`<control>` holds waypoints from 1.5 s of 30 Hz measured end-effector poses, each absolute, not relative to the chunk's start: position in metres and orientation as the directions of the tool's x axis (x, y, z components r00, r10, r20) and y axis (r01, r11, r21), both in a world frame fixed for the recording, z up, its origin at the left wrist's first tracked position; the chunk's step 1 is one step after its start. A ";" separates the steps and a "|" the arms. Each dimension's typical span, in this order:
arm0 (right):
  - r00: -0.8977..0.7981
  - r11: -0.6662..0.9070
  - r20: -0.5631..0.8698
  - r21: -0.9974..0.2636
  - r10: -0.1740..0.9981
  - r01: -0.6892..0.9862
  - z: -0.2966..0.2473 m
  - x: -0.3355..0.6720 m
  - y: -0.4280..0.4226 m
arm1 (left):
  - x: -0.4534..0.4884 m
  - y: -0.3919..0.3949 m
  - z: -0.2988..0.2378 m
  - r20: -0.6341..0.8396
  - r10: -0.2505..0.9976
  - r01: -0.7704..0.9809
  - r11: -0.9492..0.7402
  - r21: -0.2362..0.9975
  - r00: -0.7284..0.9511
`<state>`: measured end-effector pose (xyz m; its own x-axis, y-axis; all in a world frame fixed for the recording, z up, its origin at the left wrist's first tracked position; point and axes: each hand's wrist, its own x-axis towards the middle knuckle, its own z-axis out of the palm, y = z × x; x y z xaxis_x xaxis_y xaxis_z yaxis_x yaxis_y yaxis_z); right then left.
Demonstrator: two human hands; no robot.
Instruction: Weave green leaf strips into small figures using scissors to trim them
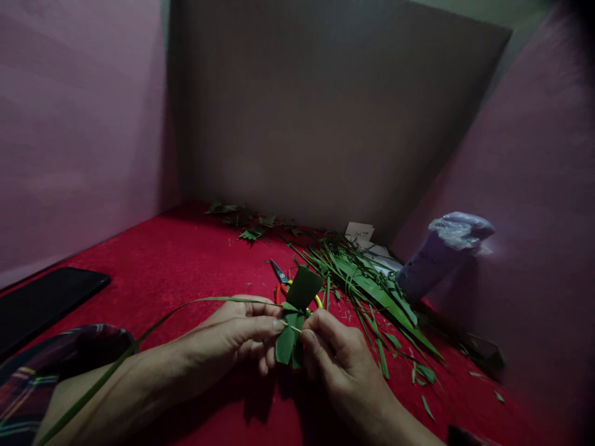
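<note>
Between my two hands is a small bundle of cut green leaf pieces (pixel 303 288), with one broad piece standing up and shorter pieces hanging below. My left hand (pixel 246 331) pinches the bundle from the left. A long thin grass blade (pixel 158 323) runs from it back over my left forearm. My right hand (pixel 332 347) has thumb and finger closed on a thin pale strand (pixel 292 326) that crosses the middle of the leaves. Just behind the bundle lie scissors (pixel 281 275) with red and yellow handles, partly hidden by the leaves.
A heap of long green leaves (pixel 372 291) covers the right side of the red cloth (pixel 186 272). White papers (pixel 360 232) and a purple container with clear plastic on top (pixel 441 254) stand behind it. Leafy sprigs (pixel 253 233) lie at the back; a black phone-like slab (pixel 51 300) is at left.
</note>
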<state>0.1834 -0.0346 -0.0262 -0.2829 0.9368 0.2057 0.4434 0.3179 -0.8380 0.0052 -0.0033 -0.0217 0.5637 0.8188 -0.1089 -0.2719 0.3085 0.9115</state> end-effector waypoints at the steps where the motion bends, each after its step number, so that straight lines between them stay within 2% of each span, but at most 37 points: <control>1: -0.288 0.320 0.205 -0.838 0.935 0.443 -0.027 0.184 -0.035 | 0.005 -0.003 -0.023 -0.106 0.819 -0.275 0.307 0.911 0.564; 7: -0.283 0.316 0.205 -0.842 0.937 0.438 -0.026 0.184 -0.035 | 0.005 -0.001 -0.022 -0.096 0.821 -0.285 0.302 0.910 0.563; 13: -0.307 0.310 0.190 -0.857 0.933 0.411 -0.028 0.180 -0.039 | 0.005 -0.006 -0.020 -0.135 0.794 -0.194 0.303 0.933 0.593; 19: -0.302 0.345 0.224 -0.824 0.927 0.449 -0.028 0.182 -0.039 | 0.006 -0.008 -0.019 -0.117 0.799 -0.206 0.289 0.935 0.590; 25: -0.192 0.312 0.246 -0.781 0.950 0.541 -0.029 0.190 -0.031 | 0.002 0.001 -0.012 -0.113 0.890 -0.269 0.252 0.930 0.442; 30: 0.007 0.293 0.349 -0.799 0.937 0.525 -0.023 0.198 -0.020 | -0.002 0.007 -0.007 -0.129 0.940 -0.278 0.221 0.935 0.315; 39: 0.057 0.245 0.401 -0.660 0.914 0.710 -0.031 0.209 -0.005 | -0.004 0.004 -0.008 -0.113 0.945 -0.261 0.198 0.945 0.308; 45: 0.056 0.252 0.470 -0.566 0.881 0.785 -0.030 0.211 0.004 | -0.001 0.002 -0.007 -0.096 0.915 -0.293 0.223 0.930 0.391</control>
